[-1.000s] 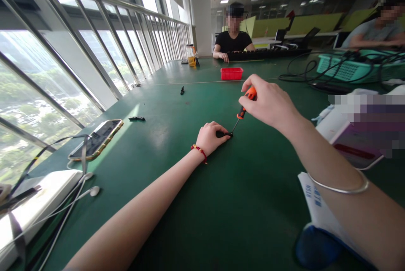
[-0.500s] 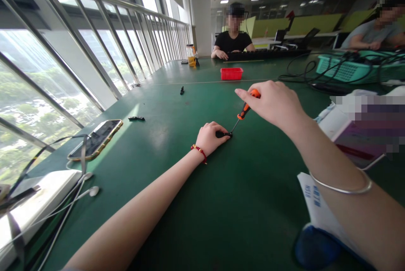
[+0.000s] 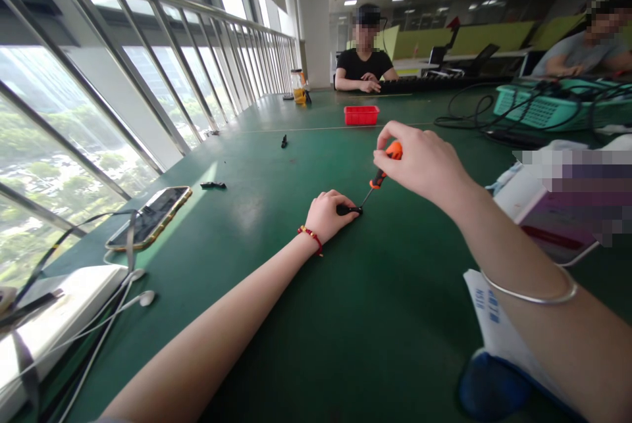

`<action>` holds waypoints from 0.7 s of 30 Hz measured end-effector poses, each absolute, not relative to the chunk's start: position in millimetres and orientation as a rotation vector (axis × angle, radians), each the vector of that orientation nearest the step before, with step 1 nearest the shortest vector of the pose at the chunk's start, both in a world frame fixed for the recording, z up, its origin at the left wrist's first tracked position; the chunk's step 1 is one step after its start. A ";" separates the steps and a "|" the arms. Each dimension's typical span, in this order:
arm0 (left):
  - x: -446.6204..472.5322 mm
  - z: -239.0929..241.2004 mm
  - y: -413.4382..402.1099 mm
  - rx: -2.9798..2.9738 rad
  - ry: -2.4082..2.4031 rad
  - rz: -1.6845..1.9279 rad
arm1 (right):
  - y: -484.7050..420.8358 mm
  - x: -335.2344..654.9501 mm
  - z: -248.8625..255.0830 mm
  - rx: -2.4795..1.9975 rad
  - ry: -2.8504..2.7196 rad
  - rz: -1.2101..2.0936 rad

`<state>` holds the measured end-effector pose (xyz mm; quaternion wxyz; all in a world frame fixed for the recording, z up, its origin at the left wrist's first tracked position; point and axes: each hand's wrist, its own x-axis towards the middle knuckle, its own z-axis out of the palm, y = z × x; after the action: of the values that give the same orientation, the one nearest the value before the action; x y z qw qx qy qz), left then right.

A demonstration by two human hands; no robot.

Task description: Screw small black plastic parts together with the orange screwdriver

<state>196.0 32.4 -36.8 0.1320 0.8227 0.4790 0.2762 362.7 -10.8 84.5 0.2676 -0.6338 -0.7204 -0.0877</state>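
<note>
My left hand (image 3: 330, 216) rests on the green table (image 3: 276, 318), its fingers closed around a small black part (image 3: 349, 210) held against the surface. Above and to the right, my right hand (image 3: 425, 163) grips the handle end of an orange and black screwdriver (image 3: 379, 176). The screwdriver leans, its thin shaft running down to the right end of the black part. Whether a screw sits under the tip is too small to tell. Two other small black pieces lie farther off, one (image 3: 213, 185) at the left and one (image 3: 284, 141) toward the back.
Left: a phone (image 3: 151, 218), white earphones (image 3: 146, 298) and cables. Beyond my hands stands a red tray (image 3: 361, 116). A teal basket (image 3: 523, 107) with black cables and a white-and-purple box (image 3: 553, 212) are right. One person sits opposite, another at far right.
My right hand's fingers have curled in and turned at the screwdriver's handle. My left hand and the black part have stayed put. The person opposite has moved their hands.
</note>
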 end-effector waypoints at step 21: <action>195.9 -36.5 31.6 2.394 1.391 0.800 | -9.1 363.3 82.7 -1.714 -1.918 -0.217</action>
<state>195.9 31.6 -36.5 0.1292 0.8237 0.4787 0.2752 363.3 -9.1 82.7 0.2764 -0.6381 -0.7141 -0.0808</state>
